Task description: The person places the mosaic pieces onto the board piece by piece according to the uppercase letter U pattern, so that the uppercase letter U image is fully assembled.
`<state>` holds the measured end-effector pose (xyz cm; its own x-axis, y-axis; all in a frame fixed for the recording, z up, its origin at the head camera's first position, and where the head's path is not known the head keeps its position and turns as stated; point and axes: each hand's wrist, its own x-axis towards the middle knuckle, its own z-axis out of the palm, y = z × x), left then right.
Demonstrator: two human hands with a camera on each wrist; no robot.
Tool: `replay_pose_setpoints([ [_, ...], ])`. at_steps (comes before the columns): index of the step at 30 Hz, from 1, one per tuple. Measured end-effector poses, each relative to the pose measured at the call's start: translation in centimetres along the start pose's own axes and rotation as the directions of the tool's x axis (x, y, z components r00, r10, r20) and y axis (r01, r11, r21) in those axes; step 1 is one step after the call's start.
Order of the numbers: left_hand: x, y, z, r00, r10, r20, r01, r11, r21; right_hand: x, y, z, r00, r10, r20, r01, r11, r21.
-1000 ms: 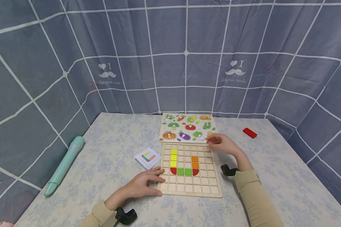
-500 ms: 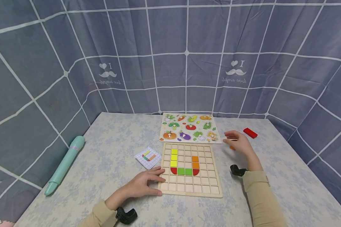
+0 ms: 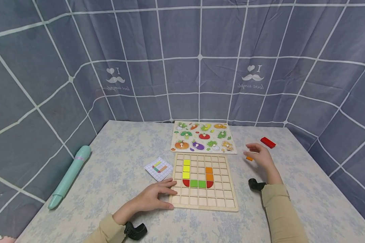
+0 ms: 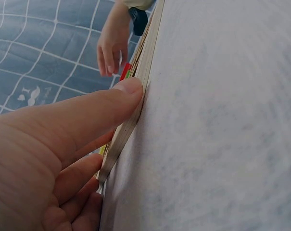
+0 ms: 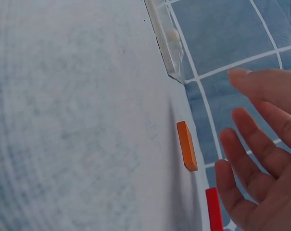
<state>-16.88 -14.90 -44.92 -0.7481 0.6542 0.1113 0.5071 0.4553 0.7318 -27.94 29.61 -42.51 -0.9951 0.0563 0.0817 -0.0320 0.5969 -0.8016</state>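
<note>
A wooden grid board lies in front of me, with yellow, red, green and orange tiles set in a U shape. My left hand rests along its left edge, fingers extended; the left wrist view shows the thumb touching the board's side. Right of the board, my right hand hovers over an orange block on the table. In the right wrist view, the orange block stands apart from the loosely bent fingers, which hold nothing. A red block lies just beyond that hand.
Behind the grid board sits a vegetable puzzle board. A white card printed with a coloured U pattern lies to its left. Farther left is a mint-green tube-shaped object. A blue checked curtain encloses the table.
My right hand has moved right, from the grid board's upper right corner to above the orange block, which has come into sight. My left hand has stayed in place.
</note>
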Motion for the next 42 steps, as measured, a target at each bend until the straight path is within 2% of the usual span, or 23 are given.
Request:
replay_pose_setpoints([
  [8, 0.0, 0.3, -0.1, 1.0, -0.024, 0.013, 0.025, 1.0, -0.017, 0.3, 1.3, 0.1, 0.998, 0.055, 0.004, -0.055, 0.998, -0.019],
  [23, 0.0, 0.1, -0.1, 1.0, -0.01, 0.001, 0.01, 1.0, -0.003, 0.3, 3.0, 0.3, 1.0, 0.004, -0.012, -0.005, 0.999, -0.052],
  [32, 0.1, 0.3, -0.1, 0.999, -0.041, 0.006, 0.041, 0.999, -0.01, 0.1, 3.2, 0.5, 0.999, 0.03, -0.041, -0.035, 0.993, -0.111],
  [42, 0.1, 0.4, -0.2, 0.998, -0.054, 0.012, 0.054, 0.998, -0.025, -0.3, 3.0, 0.4, 0.996, -0.023, -0.082, 0.008, 0.985, -0.174],
])
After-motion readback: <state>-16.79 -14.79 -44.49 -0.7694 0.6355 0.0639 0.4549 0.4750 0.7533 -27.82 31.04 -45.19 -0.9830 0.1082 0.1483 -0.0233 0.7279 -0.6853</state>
